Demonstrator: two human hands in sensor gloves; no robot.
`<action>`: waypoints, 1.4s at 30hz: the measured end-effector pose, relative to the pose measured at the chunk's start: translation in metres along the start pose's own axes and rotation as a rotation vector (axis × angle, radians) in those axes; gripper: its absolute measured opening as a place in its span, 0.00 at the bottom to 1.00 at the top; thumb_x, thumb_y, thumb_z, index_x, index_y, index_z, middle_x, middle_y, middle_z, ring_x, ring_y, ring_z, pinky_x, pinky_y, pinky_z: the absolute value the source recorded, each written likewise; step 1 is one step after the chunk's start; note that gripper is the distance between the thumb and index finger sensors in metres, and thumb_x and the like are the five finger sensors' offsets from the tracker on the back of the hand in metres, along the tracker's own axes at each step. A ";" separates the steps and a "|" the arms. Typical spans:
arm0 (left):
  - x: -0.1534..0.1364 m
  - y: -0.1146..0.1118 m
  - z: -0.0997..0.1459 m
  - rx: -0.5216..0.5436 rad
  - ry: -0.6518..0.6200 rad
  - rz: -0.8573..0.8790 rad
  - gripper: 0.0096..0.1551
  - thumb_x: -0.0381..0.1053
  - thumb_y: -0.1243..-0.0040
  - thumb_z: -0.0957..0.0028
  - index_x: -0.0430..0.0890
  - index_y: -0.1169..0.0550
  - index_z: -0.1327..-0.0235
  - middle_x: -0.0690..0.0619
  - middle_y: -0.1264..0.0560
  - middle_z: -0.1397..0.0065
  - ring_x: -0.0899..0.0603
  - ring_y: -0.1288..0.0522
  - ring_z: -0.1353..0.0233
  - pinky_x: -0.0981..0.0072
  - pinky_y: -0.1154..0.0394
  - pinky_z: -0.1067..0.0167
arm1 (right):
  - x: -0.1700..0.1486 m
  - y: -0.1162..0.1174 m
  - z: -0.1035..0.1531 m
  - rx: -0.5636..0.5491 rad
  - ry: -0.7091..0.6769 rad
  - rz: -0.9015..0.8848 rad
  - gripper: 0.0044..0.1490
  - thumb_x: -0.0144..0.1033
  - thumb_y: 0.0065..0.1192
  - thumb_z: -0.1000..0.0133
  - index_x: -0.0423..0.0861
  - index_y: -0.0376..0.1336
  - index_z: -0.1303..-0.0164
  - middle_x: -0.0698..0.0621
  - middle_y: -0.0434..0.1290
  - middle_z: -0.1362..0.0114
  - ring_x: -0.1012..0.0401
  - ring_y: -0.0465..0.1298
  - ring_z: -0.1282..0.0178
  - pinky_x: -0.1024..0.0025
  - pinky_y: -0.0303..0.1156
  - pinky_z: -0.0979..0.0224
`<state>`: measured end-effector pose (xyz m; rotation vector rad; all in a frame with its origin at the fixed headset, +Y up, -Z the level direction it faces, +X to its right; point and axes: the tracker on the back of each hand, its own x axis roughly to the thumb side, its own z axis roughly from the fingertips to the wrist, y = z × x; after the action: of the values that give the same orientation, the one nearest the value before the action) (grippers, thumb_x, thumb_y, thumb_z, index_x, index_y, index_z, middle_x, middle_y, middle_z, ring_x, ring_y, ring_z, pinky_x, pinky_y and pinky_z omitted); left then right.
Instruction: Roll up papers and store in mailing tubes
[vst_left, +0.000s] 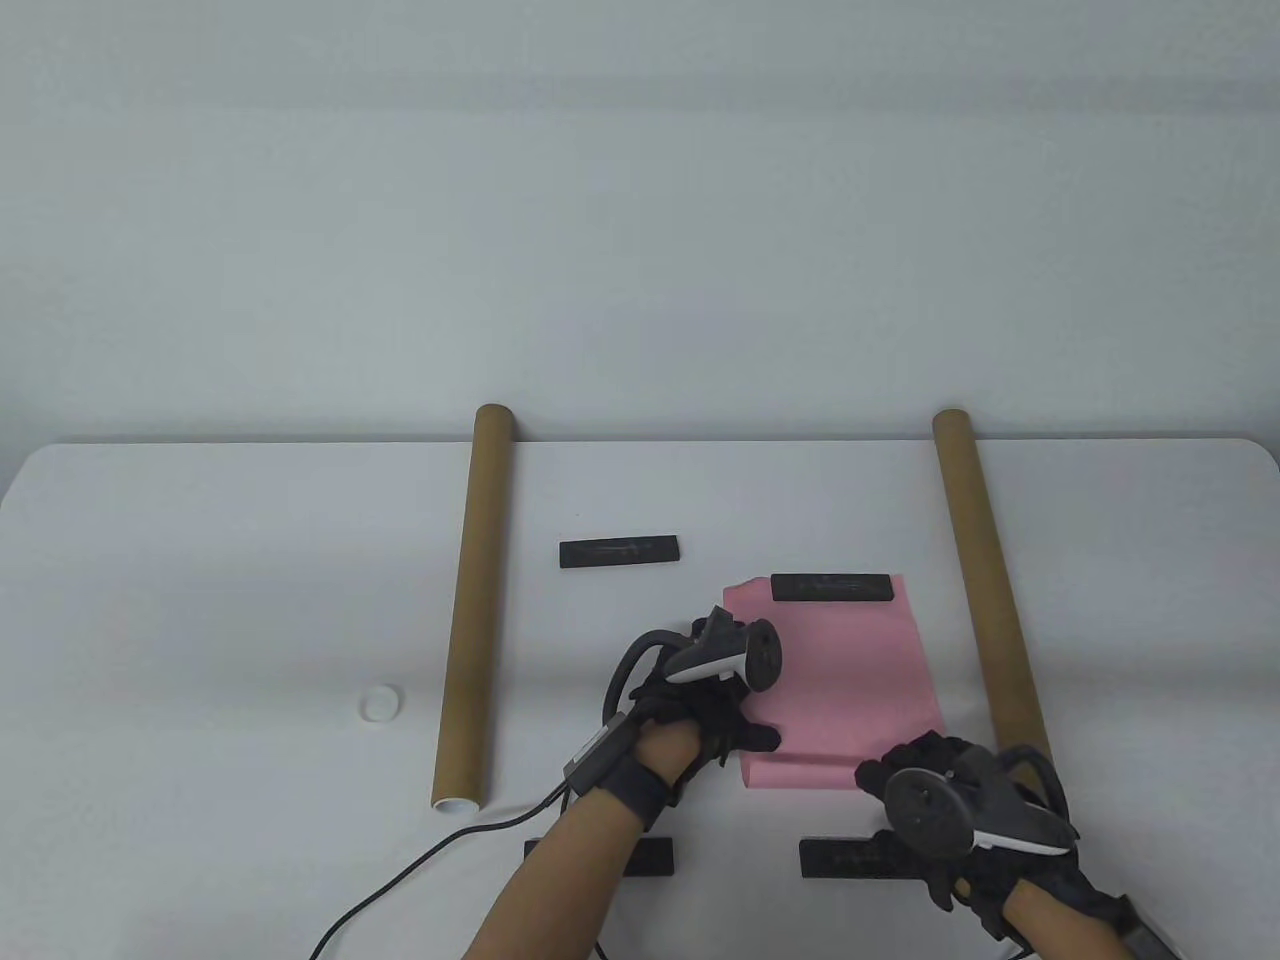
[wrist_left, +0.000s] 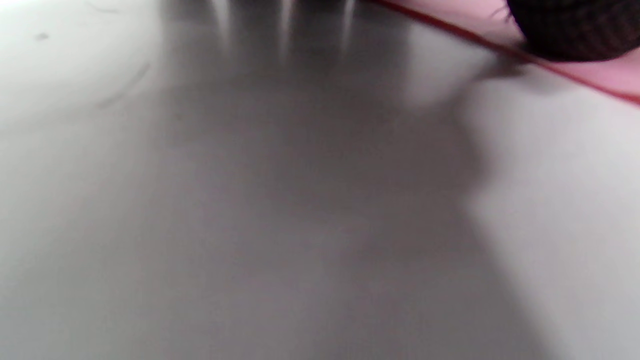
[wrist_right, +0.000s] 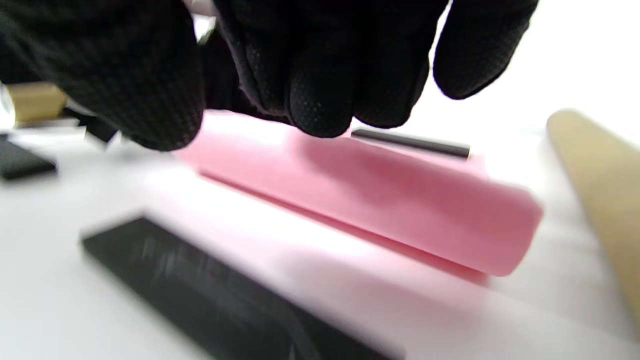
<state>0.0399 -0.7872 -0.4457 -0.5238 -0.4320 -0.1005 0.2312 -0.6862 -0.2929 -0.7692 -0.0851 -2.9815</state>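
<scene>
tubes (vst_left: 470, 610) lie capped or unclear; both hands (vst_left: 700, 700) press pink paper's (vst_left: 840, 680) rolled edge, fingers curled.

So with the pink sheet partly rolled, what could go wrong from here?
The black bar weight lies on the far edge of the pink paper sheet; rolling on may bump into it or crease the sheet. The left hand presses only the roll's left end, the right hand hovers, so the roll could skew or spring open.

Four flat black bars lie on the white table (vst_left: 200, 600): far-left (vst_left: 619, 552), far-right (vst_left: 831, 587), near-left (vst_left: 650, 857), near-right (vst_left: 845, 858).
</scene>
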 end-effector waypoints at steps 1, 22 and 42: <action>0.000 0.000 0.000 0.000 0.000 0.000 0.59 0.81 0.51 0.71 0.66 0.53 0.24 0.57 0.57 0.16 0.39 0.57 0.14 0.43 0.50 0.22 | -0.004 -0.013 -0.003 -0.031 0.009 0.004 0.43 0.55 0.77 0.52 0.45 0.68 0.29 0.45 0.76 0.31 0.41 0.75 0.28 0.35 0.69 0.27; -0.001 0.000 0.000 -0.002 0.007 0.010 0.59 0.82 0.50 0.72 0.67 0.53 0.25 0.58 0.57 0.16 0.40 0.57 0.14 0.43 0.50 0.22 | -0.074 0.028 -0.228 0.286 0.387 0.281 0.49 0.50 0.78 0.51 0.49 0.60 0.20 0.48 0.66 0.18 0.39 0.66 0.17 0.34 0.64 0.20; -0.001 0.001 -0.001 -0.032 0.027 0.039 0.59 0.81 0.47 0.72 0.68 0.54 0.25 0.60 0.58 0.16 0.41 0.58 0.14 0.43 0.51 0.22 | -0.094 0.033 -0.270 0.159 0.405 0.292 0.39 0.46 0.79 0.49 0.54 0.66 0.26 0.54 0.73 0.23 0.46 0.67 0.15 0.36 0.64 0.17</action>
<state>0.0392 -0.7868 -0.4472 -0.5615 -0.3945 -0.0771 0.1852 -0.7330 -0.5734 -0.1379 -0.1700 -2.7417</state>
